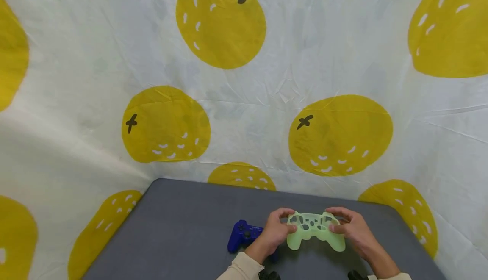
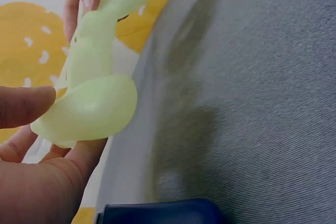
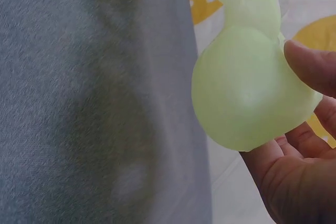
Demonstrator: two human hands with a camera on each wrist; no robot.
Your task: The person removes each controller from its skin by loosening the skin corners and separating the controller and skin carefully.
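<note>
A pale green silicone controller cover (image 1: 313, 225), with cut-outs for the sticks and buttons, is held up over the table between both hands. My left hand (image 1: 277, 231) grips its left end, thumb on the front face and fingers behind. At the other end my right hand (image 1: 352, 230) pinches it the same way. Seen from the left wrist, the cover's rounded grip (image 2: 89, 109) lies between thumb and fingers; in the right wrist view the opposite grip (image 3: 247, 90) does too. A dark blue game controller (image 1: 240, 234) lies on the table, partly hidden behind my left hand and forearm.
The grey cloth-covered table (image 1: 183, 229) carries the controller and the cover's shadow. Behind and beside it hangs a white curtain (image 1: 251, 136) printed with yellow fruit, close against the table's edges. Dark wrist-worn devices (image 1: 270, 275) show at the bottom.
</note>
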